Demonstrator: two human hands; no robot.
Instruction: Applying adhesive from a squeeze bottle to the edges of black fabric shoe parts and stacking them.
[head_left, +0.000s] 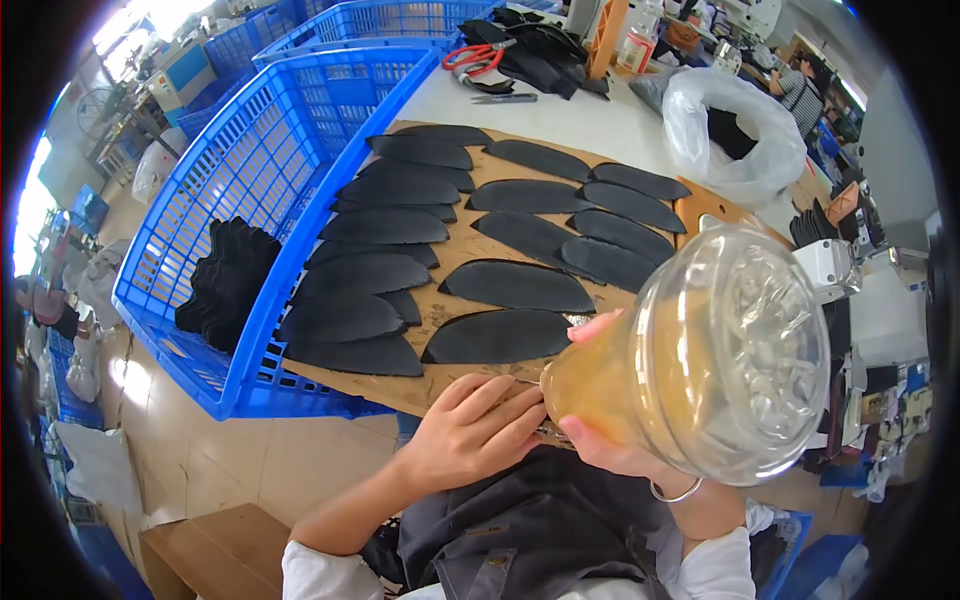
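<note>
My right hand [622, 452] is wrapped around a clear plastic container [690, 350] of amber liquid. The container is tilted, with its broad round end toward me. Its narrow end points down toward the near edge of a brown board [440, 300]. Beside that narrow end, my left hand [475, 428] is closed at the board's edge. Its fingers are bent and pressed together; the thumb and whatever they may hold are hidden. Black curved flat pieces [515, 285] lie in rows on the board, several overlapping. The nearest black piece [497, 337] lies just beyond my hands.
A blue plastic basket [240, 290] at the left holds a stack of black wavy-edged pieces [228, 285]. Farther back on the white table [560, 125] are red-handled scissors [478, 58], black scraps [530, 55] and an open plastic bag [735, 130]. A cardboard box [220, 550] stands lower left.
</note>
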